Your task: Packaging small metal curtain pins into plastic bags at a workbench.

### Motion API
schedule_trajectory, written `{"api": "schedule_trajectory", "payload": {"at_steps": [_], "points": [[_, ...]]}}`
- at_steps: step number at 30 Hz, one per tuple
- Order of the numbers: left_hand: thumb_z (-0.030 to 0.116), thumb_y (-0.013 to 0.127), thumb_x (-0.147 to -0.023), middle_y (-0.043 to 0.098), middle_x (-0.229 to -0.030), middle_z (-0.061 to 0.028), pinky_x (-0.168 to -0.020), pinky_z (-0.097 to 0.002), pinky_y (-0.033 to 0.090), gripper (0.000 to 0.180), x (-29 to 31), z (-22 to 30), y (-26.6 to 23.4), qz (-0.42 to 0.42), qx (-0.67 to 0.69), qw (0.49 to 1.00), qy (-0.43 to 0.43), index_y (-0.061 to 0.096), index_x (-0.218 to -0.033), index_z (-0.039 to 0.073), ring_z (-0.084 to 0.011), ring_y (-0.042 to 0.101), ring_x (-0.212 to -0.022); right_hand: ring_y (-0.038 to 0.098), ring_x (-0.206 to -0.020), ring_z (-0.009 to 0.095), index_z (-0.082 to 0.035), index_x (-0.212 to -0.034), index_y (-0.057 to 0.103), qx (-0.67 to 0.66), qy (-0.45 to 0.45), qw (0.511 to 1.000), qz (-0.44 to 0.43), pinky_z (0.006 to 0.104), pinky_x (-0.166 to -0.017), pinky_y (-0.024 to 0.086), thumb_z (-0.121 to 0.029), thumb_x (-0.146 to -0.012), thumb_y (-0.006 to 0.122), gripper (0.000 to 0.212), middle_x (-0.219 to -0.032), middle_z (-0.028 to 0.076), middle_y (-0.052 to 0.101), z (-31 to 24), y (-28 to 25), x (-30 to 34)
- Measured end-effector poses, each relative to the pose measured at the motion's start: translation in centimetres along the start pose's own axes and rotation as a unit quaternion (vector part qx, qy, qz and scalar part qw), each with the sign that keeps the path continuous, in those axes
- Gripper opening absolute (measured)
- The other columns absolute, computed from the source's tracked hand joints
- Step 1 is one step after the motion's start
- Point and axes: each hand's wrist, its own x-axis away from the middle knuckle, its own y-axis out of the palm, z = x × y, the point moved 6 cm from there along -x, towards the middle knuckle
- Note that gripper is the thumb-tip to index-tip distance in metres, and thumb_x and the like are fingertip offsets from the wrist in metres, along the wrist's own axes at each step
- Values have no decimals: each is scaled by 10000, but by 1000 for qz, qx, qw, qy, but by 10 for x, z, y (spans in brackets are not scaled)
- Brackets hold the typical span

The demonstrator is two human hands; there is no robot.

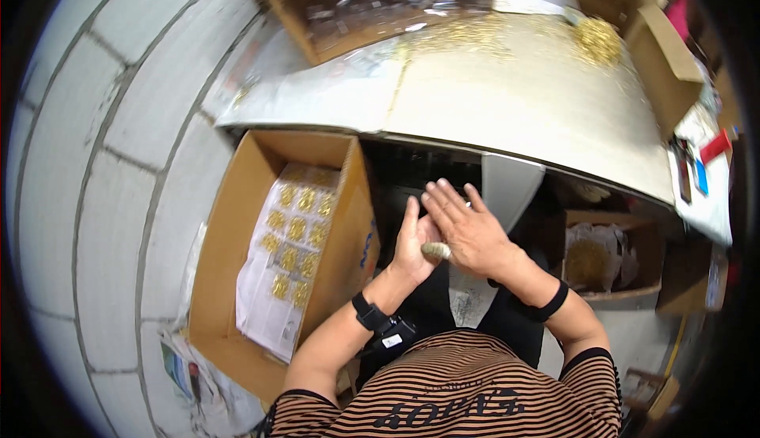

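Observation:
My left hand (pixel 412 246) and my right hand (pixel 469 236) meet above my lap, in front of the worktable. Both have their fingers stretched out, the right one laid slantwise against the left palm. A pale, ribbed wrap or cover (pixel 435 251) shows between the hands, seemingly around my right thumb. Whether anything lies between the palms is hidden. Left of my hands stands an open cardboard box (pixel 336 260). Inside it, several clear packets of small gold-coloured pieces (pixel 297 228) lie in rows on white sheets (pixel 265 307).
Loose gold-coloured pieces (pixel 598 42) are heaped and scattered on the pale worktable (pixel 514 97). A carton of clear plastic pieces (pixel 396 2) stands at its back left. Beneath, at the right, sits a lined box of gold pieces (pixel 587 262). Red and blue items (pixel 715 146) lie at the right end.

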Motion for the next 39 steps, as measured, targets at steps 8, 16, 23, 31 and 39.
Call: {"api": "schedule_trajectory", "payload": {"at_steps": [8,16,23,31,39], "points": [[518,352,-965,640,-1044,-73,-639,-302,572,512,72,153,-27,81,-177,970,143,540,-1180,93,-168,654,-876,394,-1299,357,-18,-1343,423,-132,-66,966,214,422,-1061,343,-12,-719,689,678,-1380,194,434,-53,-105,-71],[410,376,-990,575,-1190,-89,-788,-420,541,427,277,223,-213,404,-170,874,212,543,-1195,76,-224,599,-1026,464,-1258,291,-89,-1337,472,-262,149,947,111,404,-1050,363,53,-863,531,498,-1363,150,477,28,-48,-21],[243,380,-992,587,-1112,-92,-820,-509,503,305,322,188,-366,612,-76,769,167,506,-1204,65,-246,611,-958,581,-1070,238,-27,-1241,542,-366,221,902,52,341,-961,427,99,-829,500,433,-1212,144,572,53,-27,3],[35,539,-864,603,-897,-170,-699,-396,538,253,321,159,-395,674,27,679,290,511,-1096,-64,-242,595,-743,608,-986,273,40,-1148,569,-343,217,913,-25,336,-902,451,82,-784,536,368,-1077,182,616,44,-13,-3],[25,660,-699,562,-587,-59,-392,-234,332,94,282,167,-367,662,-124,724,147,573,-664,34,-138,533,-488,625,-978,253,53,-1135,580,-276,191,942,-14,328,-876,469,32,-826,568,310,-1036,174,650,57,-18,4]]}}
